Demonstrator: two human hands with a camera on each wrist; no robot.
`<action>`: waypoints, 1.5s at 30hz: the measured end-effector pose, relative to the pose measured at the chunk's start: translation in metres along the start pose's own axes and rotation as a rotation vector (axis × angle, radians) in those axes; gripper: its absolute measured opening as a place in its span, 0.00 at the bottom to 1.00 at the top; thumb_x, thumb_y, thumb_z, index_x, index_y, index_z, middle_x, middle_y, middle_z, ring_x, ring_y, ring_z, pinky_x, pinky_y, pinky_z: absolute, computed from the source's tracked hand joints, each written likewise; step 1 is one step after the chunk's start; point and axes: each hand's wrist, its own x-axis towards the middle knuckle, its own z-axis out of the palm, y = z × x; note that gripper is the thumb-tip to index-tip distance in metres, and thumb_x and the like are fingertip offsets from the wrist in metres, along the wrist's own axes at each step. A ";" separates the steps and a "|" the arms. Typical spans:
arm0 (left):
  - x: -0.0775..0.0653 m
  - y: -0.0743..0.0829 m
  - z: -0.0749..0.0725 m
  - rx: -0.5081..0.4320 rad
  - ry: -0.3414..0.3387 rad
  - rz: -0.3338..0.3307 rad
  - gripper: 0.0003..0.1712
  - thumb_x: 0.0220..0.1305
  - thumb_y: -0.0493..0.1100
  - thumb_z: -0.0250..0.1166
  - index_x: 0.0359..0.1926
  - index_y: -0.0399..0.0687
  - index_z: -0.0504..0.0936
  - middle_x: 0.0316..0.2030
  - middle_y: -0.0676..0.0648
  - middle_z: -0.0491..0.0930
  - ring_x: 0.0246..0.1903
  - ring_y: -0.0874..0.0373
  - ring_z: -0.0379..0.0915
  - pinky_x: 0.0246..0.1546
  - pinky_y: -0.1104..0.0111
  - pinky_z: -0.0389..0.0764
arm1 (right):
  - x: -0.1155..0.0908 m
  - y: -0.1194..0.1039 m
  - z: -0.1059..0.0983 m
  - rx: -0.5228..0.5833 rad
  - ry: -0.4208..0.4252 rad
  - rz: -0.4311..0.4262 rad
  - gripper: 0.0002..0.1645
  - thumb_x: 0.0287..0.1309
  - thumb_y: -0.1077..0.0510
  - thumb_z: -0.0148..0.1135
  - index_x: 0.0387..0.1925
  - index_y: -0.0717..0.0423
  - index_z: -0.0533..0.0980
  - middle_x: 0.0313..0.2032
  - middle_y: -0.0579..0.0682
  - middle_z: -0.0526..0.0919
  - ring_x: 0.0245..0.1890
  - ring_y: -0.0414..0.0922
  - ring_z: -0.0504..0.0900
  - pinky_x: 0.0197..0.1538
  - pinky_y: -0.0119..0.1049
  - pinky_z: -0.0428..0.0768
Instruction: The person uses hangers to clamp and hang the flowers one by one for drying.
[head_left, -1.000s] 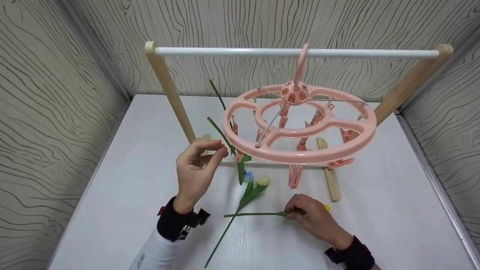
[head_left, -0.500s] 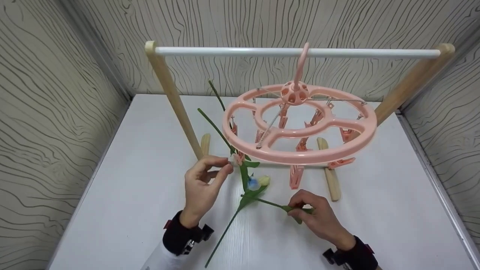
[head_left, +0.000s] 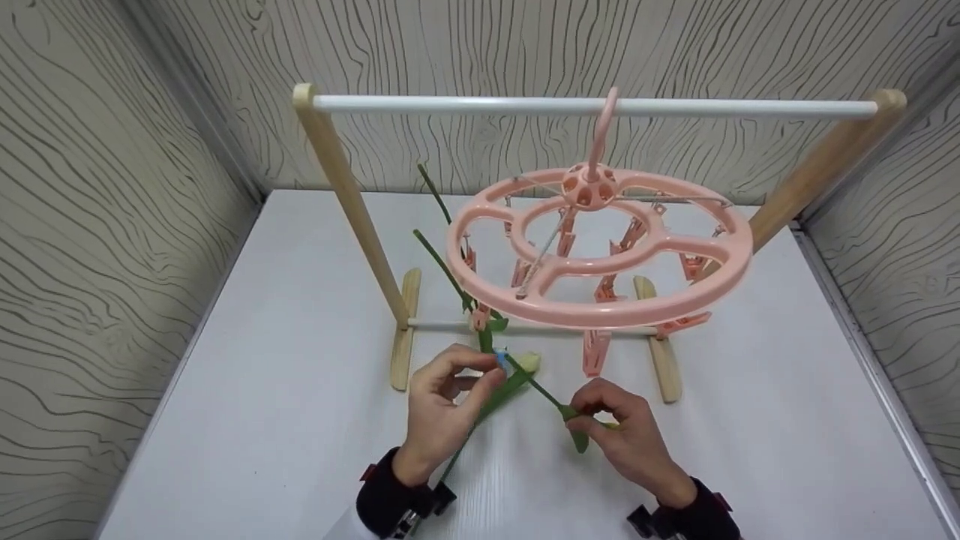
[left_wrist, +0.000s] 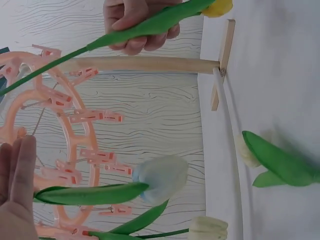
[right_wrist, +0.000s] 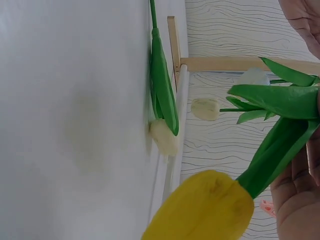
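My right hand (head_left: 626,435) grips a yellow tulip (right_wrist: 205,207) around its leaves and upper stem. The bare stem (head_left: 538,386) slants up to the left, its end close to the fingertips of my left hand (head_left: 446,401). Thumb and forefinger of that left hand are bent toward each other, with nothing visibly held. Behind them a pale blue tulip (left_wrist: 160,177) hangs head down from the pink clip hanger (head_left: 600,309), mostly hidden in the head view. Another hanging tulip, cream (left_wrist: 207,227), is beside it. A cream tulip (right_wrist: 164,137) lies on the table, partly covered by the left hand from above.
The hanger hooks over the white bar (head_left: 480,105) of a wooden stand, whose feet (head_left: 665,367) rest on the white table (head_left: 780,420). Several unoccupied pink clips (head_left: 596,352) dangle from the ring. Wood-patterned walls (head_left: 480,45) enclose the table's back and sides.
My left hand has come rightward and nearer, away from the hanging stems toward the yellow tulip. The yellow tulip's stem has swung from level to slanting up-left. The hanging flowers have swayed slightly.
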 end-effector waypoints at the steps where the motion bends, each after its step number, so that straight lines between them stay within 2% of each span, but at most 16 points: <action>1: -0.001 0.001 0.003 -0.003 -0.005 -0.014 0.10 0.62 0.21 0.68 0.44 0.28 0.83 0.38 0.31 0.83 0.44 0.67 0.86 0.38 0.68 0.93 | 0.000 0.000 0.001 0.006 0.006 -0.004 0.16 0.53 0.76 0.73 0.37 0.55 0.82 0.32 0.53 0.84 0.31 0.38 0.80 0.36 0.26 0.84; 7: -0.007 0.002 0.016 -0.023 -0.025 -0.086 0.10 0.64 0.24 0.70 0.45 0.29 0.83 0.39 0.31 0.84 0.45 0.67 0.85 0.40 0.67 0.93 | 0.001 -0.003 0.006 0.019 0.041 0.008 0.16 0.54 0.76 0.72 0.38 0.56 0.82 0.34 0.49 0.85 0.32 0.38 0.81 0.37 0.25 0.84; 11: -0.008 0.000 0.022 -0.044 -0.028 -0.096 0.10 0.64 0.25 0.70 0.46 0.30 0.83 0.40 0.31 0.83 0.45 0.67 0.86 0.42 0.67 0.93 | 0.001 -0.005 0.010 0.026 0.039 0.025 0.14 0.56 0.75 0.72 0.38 0.56 0.82 0.34 0.48 0.84 0.33 0.38 0.82 0.38 0.26 0.84; 19: -0.004 0.001 0.027 -0.054 -0.026 -0.102 0.09 0.63 0.25 0.71 0.43 0.30 0.83 0.39 0.30 0.83 0.44 0.67 0.86 0.41 0.63 0.94 | 0.000 -0.004 0.013 0.005 0.018 0.077 0.13 0.57 0.73 0.72 0.38 0.53 0.82 0.34 0.53 0.84 0.34 0.38 0.82 0.38 0.28 0.84; 30: 0.000 0.004 0.029 -0.067 -0.061 -0.064 0.06 0.62 0.26 0.72 0.39 0.31 0.84 0.36 0.31 0.84 0.43 0.67 0.85 0.39 0.68 0.93 | -0.001 -0.005 0.014 0.023 0.009 0.066 0.07 0.62 0.66 0.73 0.38 0.54 0.82 0.33 0.56 0.83 0.34 0.38 0.83 0.39 0.28 0.84; 35: 0.001 0.005 0.030 -0.076 -0.054 -0.076 0.05 0.63 0.26 0.72 0.39 0.31 0.84 0.36 0.30 0.83 0.40 0.67 0.86 0.39 0.65 0.94 | -0.001 -0.007 0.013 0.043 -0.010 0.058 0.09 0.62 0.68 0.72 0.39 0.54 0.82 0.33 0.55 0.83 0.34 0.39 0.83 0.39 0.29 0.85; 40: 0.003 0.007 0.029 -0.064 -0.053 -0.052 0.06 0.62 0.24 0.71 0.39 0.30 0.84 0.35 0.30 0.83 0.39 0.66 0.87 0.37 0.63 0.94 | 0.001 -0.010 0.008 0.058 -0.040 0.037 0.12 0.60 0.71 0.72 0.42 0.55 0.83 0.35 0.54 0.85 0.36 0.40 0.85 0.39 0.31 0.87; 45: 0.005 0.010 0.026 -0.047 -0.050 -0.038 0.06 0.62 0.23 0.70 0.39 0.30 0.84 0.35 0.31 0.84 0.39 0.67 0.87 0.37 0.63 0.94 | 0.003 -0.014 -0.001 0.027 -0.025 0.012 0.16 0.57 0.74 0.72 0.45 0.59 0.83 0.39 0.52 0.87 0.38 0.38 0.86 0.43 0.27 0.87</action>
